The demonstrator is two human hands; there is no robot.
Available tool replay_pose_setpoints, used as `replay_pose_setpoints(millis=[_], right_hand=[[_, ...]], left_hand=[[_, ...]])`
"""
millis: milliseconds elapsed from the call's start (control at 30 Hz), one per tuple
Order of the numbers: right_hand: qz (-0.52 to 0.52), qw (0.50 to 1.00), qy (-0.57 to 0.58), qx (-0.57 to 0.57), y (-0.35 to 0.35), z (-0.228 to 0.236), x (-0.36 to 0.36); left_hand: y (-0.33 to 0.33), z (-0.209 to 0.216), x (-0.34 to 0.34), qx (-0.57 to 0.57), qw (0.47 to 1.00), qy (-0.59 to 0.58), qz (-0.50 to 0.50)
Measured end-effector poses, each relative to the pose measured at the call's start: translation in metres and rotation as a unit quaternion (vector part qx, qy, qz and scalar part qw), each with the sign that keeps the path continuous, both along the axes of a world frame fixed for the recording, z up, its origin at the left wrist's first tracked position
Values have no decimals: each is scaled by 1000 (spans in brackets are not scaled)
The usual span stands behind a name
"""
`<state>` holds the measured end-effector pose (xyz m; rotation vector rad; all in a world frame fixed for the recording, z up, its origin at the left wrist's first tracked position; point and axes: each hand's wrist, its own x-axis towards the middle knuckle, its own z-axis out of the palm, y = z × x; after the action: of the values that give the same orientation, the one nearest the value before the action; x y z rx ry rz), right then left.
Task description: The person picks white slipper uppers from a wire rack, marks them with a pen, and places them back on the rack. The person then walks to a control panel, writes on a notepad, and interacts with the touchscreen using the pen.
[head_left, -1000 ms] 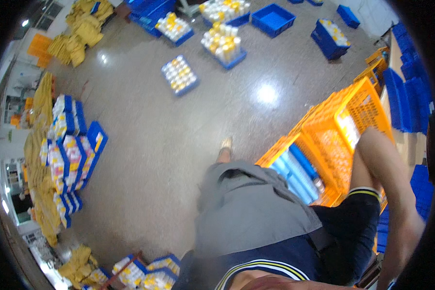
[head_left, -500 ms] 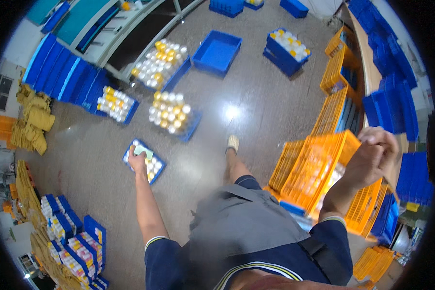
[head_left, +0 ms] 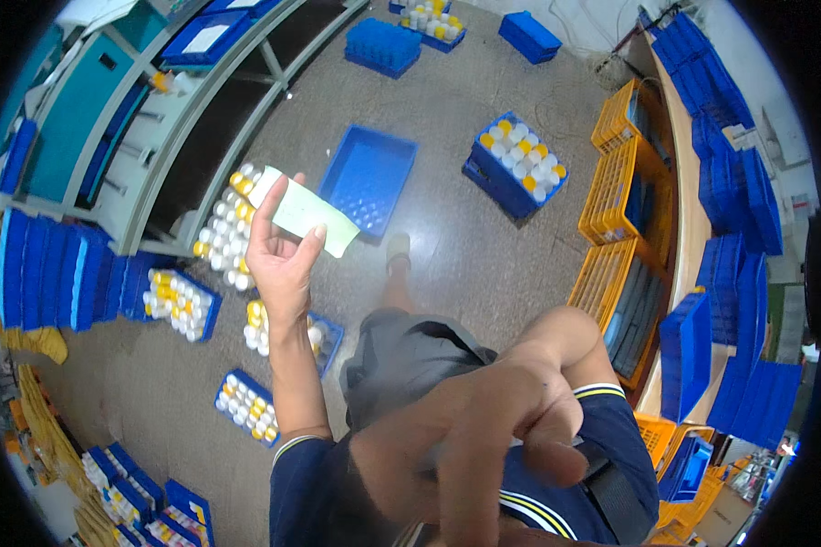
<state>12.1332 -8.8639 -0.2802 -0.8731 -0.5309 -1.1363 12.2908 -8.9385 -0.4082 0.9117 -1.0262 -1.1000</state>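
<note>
My left hand (head_left: 283,260) is raised in front of me, pinching a pale green slip of paper (head_left: 315,219) between thumb and fingers. The slip is slightly curled and sticks out to the right of the hand. Close to the camera, my right hand (head_left: 483,428) is bent back toward me, its fingers apart and partly blurred, with nothing visible in them. Below and behind the left hand are blue crates of white and yellow-capped bottles, among them a small blue crate (head_left: 270,432) on the floor and a bottle-filled one (head_left: 212,319) farther left.
An unfilled blue crate (head_left: 403,173) lies on the floor ahead. Stacked blue crates with bottles (head_left: 504,201) stand right of it. Orange crates (head_left: 602,196) line the right side beside a wooden bench (head_left: 691,205). Nested blue crates (head_left: 36,301) and a metal-framed workbench (head_left: 214,109) are at left.
My left hand has risen from over the small bottle crate with the green slip. My right hand has swung from the far right to close before the camera. The view has shifted.
</note>
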Motion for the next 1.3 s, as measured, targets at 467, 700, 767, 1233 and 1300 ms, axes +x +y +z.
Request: replay_pose_setpoints(millis=[467,700,767,1233,1300], right_hand=[[191,975,-41,-103,-445,-11,-72],[135,968,208,38,-694,-38,-170],[89,960,252,79,-766,-33,-185],[381,905,-40,-182,-1004,39,-113],[380,902,-43,-199,-1035,24,-91]], left_hand=[[-411,38,-92,-29,999,18,6],[-573,-26,-127,133,974,20,182],[-594,-39,-130,204,944,75,247],[-692,-37,-100,212,842,34,494],[-721,-50,-81,202,847,49,489]])
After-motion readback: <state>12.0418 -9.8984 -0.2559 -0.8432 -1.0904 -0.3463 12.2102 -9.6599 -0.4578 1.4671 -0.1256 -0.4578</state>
